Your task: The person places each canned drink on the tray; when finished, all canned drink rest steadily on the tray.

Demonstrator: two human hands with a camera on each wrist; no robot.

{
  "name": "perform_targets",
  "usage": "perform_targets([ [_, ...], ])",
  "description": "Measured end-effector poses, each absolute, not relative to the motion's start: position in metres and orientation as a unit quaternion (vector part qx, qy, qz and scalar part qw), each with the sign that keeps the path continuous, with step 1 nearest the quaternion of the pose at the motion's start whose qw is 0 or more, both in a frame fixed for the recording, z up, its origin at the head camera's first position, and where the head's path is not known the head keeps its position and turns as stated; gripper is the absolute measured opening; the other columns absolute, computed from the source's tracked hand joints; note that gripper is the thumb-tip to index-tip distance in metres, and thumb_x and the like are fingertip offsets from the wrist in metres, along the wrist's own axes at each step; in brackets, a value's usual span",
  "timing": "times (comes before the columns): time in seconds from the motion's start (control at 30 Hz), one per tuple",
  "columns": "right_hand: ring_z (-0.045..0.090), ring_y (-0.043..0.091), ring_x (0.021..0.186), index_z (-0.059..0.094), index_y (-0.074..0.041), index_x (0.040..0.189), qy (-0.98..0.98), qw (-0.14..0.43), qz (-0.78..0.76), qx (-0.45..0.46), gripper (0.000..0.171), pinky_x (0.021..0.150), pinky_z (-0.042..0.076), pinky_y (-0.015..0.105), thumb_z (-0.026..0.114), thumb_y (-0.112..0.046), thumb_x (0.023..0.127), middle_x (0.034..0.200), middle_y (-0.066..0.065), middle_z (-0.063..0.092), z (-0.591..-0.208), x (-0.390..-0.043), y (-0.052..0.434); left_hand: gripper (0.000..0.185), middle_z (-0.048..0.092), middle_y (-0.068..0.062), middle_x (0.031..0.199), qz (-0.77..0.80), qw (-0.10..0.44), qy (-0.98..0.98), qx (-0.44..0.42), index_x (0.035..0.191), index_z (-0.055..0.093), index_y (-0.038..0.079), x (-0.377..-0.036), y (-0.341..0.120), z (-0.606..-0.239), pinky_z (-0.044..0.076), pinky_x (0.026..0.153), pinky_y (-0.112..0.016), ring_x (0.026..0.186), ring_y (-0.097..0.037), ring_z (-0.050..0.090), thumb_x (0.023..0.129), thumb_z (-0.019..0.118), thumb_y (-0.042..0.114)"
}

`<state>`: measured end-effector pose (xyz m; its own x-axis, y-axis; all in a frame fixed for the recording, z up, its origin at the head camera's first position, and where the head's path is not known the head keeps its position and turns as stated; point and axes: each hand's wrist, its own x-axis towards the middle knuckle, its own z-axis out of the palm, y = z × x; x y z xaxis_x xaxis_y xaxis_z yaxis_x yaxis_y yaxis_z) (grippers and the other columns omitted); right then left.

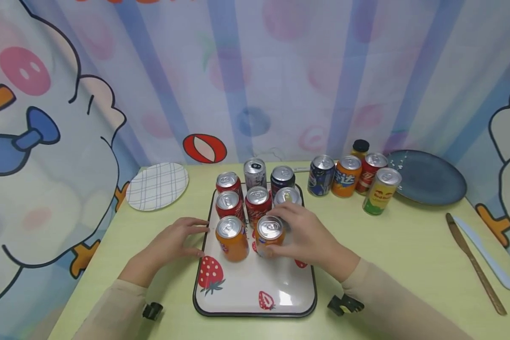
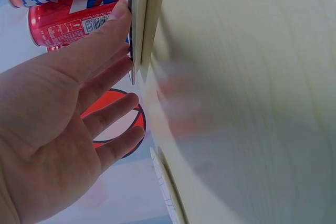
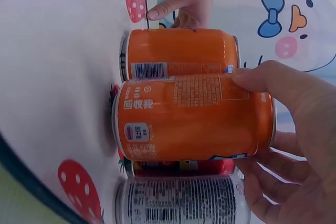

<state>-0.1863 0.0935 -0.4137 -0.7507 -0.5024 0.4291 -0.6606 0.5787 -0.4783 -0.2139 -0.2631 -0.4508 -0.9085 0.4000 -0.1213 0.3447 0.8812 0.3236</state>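
Observation:
A white tray (image 1: 255,293) printed with strawberries lies on the table and carries several upright drink cans. My right hand (image 1: 299,236) grips an orange can (image 1: 269,233) in the tray's front row; the right wrist view shows my thumb and fingers curled round this orange can (image 3: 194,116). A second orange can (image 1: 231,237) stands just left of it. My left hand (image 1: 176,238) lies flat, fingers straight, with its fingertips against the tray's left rim (image 2: 137,24). Red cans (image 2: 73,17) stand just beyond that rim.
Four cans (image 1: 349,177) and a dark-capped bottle (image 1: 360,147) stand behind the tray at the right, beside a dark blue plate (image 1: 429,177). A checked plate (image 1: 157,185) lies at the back left. Two knives (image 1: 478,257) lie at the right edge. A cartoon curtain hangs behind.

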Motion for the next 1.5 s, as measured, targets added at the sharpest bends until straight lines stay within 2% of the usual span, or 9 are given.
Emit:
perform_targets([
  [0.37,0.067,0.023,0.116,0.070,-0.008,0.124,-0.882,0.109,0.330,0.318,0.064,0.102,0.059,0.041,0.095,-0.034,0.072,0.126,0.008,0.068,-0.421,-0.190,0.079,0.066,0.059,-0.011,0.148,0.149,0.094,0.965,0.193,0.135,0.070,0.015,-0.213,-0.261,-0.451,0.045,0.115,-0.059,0.141,-0.038,0.048,0.076,0.092,0.034],
  [0.63,0.060,0.028,0.132,0.065,-0.006,0.137,-0.894,0.081,0.317,0.306,0.069,0.110,0.054,0.043,0.092,-0.029,0.078,0.140,0.011,0.063,-0.419,-0.184,0.081,0.065,0.059,-0.011,0.148,0.149,0.095,0.965,0.196,0.135,0.069,0.014,-0.212,-0.261,-0.451,0.045,0.115,-0.060,0.141,-0.039,0.048,0.077,0.092,0.032],
  [0.73,0.060,0.029,0.134,0.064,-0.007,0.137,-0.887,0.094,0.331,0.306,0.068,0.110,0.054,0.042,0.092,-0.024,0.078,0.143,0.011,0.062,-0.418,-0.180,0.091,0.065,0.059,-0.011,0.147,0.146,0.089,0.965,0.199,0.135,0.070,0.014,-0.212,-0.261,-0.451,0.044,0.115,-0.060,0.140,-0.039,0.049,0.076,0.092,0.032],
  [0.93,0.066,0.027,0.123,0.069,-0.010,0.129,-0.867,0.170,0.357,0.303,0.057,0.104,0.057,0.043,0.092,-0.015,0.078,0.134,0.007,0.067,-0.421,-0.185,0.139,0.065,0.059,-0.012,0.147,0.145,0.085,0.965,0.201,0.135,0.070,0.014,-0.213,-0.262,-0.452,0.044,0.115,-0.060,0.140,-0.040,0.049,0.076,0.092,0.033],
  [1.07,0.068,0.021,0.112,0.072,-0.010,0.125,-0.862,0.227,0.363,0.272,0.052,0.096,0.057,0.025,0.092,-0.009,0.076,0.127,0.006,0.070,-0.425,-0.194,0.184,0.066,0.059,-0.012,0.148,0.144,0.082,0.965,0.202,0.135,0.070,0.014,-0.213,-0.263,-0.453,0.044,0.115,-0.060,0.141,-0.040,0.049,0.076,0.092,0.033],
  [1.2,0.063,0.013,0.112,0.073,-0.010,0.124,-0.863,0.279,0.355,0.227,0.054,0.097,0.044,0.006,0.092,-0.002,0.074,0.127,0.006,0.070,-0.426,-0.203,0.229,0.065,0.058,-0.011,0.148,0.147,0.082,0.964,0.205,0.135,0.069,0.014,-0.213,-0.262,-0.452,0.044,0.115,-0.060,0.141,-0.040,0.048,0.077,0.092,0.033],
  [1.37,0.059,0.015,0.118,0.073,-0.005,0.122,-0.863,0.338,0.345,0.150,0.055,0.101,0.034,0.002,0.092,0.004,0.071,0.130,0.013,0.066,-0.425,-0.215,0.276,0.065,0.059,-0.012,0.148,0.145,0.082,0.965,0.205,0.136,0.069,0.015,-0.213,-0.262,-0.452,0.045,0.115,-0.060,0.140,-0.040,0.048,0.077,0.092,0.032],
  [1.43,0.059,0.022,0.115,0.071,-0.004,0.125,-0.865,0.338,0.353,0.112,0.056,0.097,0.034,0.001,0.091,0.002,0.073,0.132,0.015,0.062,-0.426,-0.220,0.291,0.065,0.059,-0.012,0.148,0.144,0.084,0.965,0.204,0.136,0.069,0.015,-0.213,-0.262,-0.452,0.045,0.115,-0.059,0.140,-0.039,0.049,0.077,0.092,0.032],
  [1.5,0.059,0.025,0.113,0.069,-0.007,0.131,-0.876,0.315,0.358,0.073,0.058,0.094,0.035,0.001,0.091,-0.005,0.077,0.135,0.015,0.059,-0.429,-0.226,0.303,0.065,0.059,-0.012,0.147,0.145,0.086,0.965,0.203,0.135,0.069,0.014,-0.213,-0.263,-0.452,0.045,0.115,-0.059,0.140,-0.039,0.048,0.077,0.092,0.032],
])
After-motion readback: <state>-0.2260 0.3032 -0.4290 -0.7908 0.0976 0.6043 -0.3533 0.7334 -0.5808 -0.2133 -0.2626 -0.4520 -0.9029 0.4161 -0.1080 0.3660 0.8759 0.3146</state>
